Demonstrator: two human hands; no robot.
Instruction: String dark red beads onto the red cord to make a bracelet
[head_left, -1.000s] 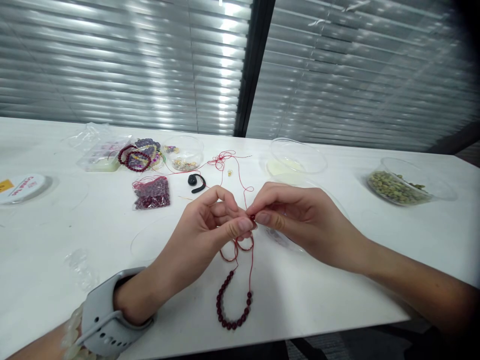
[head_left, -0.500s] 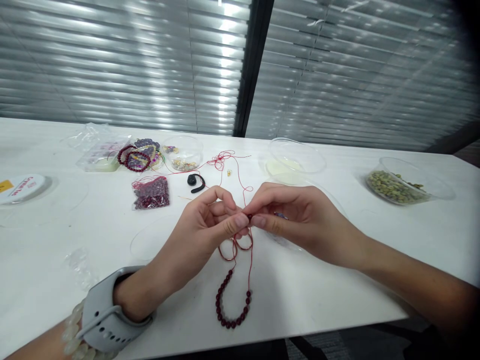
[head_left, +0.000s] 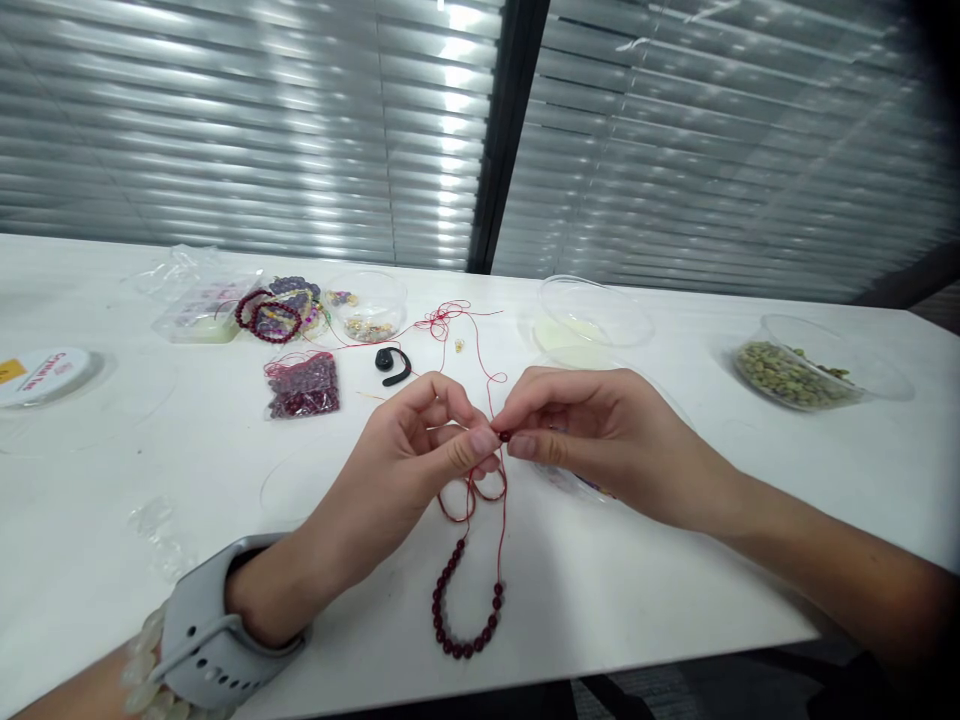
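Note:
My left hand (head_left: 424, 450) is closed in a pinch, its fingertips meeting at the thin red cord (head_left: 503, 520). Touching them, my right hand (head_left: 600, 430) pinches a small dark red bead (head_left: 504, 436) between thumb and forefinger. Whether the cord passes through this bead I cannot tell. Below the hands, a U-shaped string of dark red beads (head_left: 466, 650) lies on the table, with cord running up from both ends. Loops of cord (head_left: 454, 518) hang under my left fingers. Farther back, a tangle of the same cord (head_left: 444, 318) rests on the tabletop.
On the white table (head_left: 375, 640) lie a bag of dark red beads (head_left: 304, 386), a black earpiece (head_left: 393, 366), finished bracelets (head_left: 276, 322) and a clear dish (head_left: 371, 325) of small charms. A bowl of green pieces (head_left: 799, 375) stands right, a white spool (head_left: 45, 376) left.
My right fingertips have shifted slightly right, and more of the bead shows between the hands. The beaded string lies almost as before.

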